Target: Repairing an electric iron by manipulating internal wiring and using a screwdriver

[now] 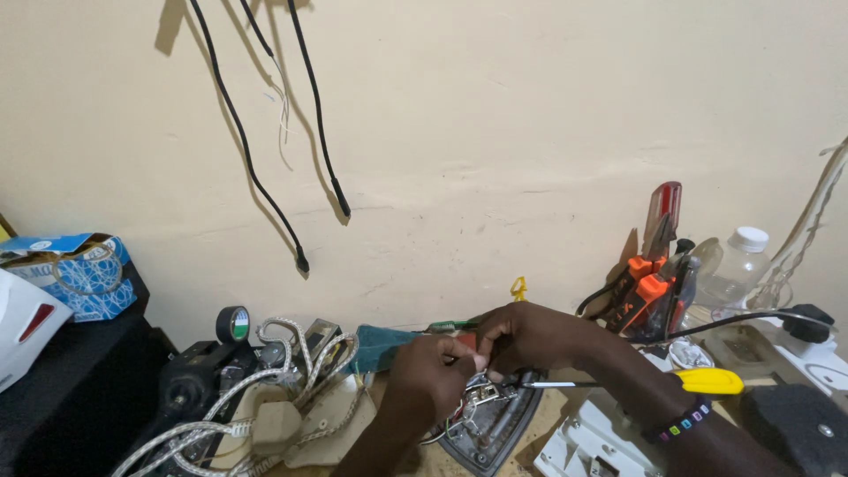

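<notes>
Left hand (430,373) and right hand (523,338) pinch small wiring together over the opened iron (488,422), steadying it close. Yellow-handled screwdriver (707,382) lies just right, within reach.

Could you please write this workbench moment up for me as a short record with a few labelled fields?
Setting: cluttered workbench against a cream wall
Left hand: fingers pinch small parts above the opened iron base
Right hand: meets the left hand over the iron base
Nearby: yellow-handled screwdriver, braided cord, tape roll, plastic bottle
Unclear: exactly what the fingers hold
</notes>
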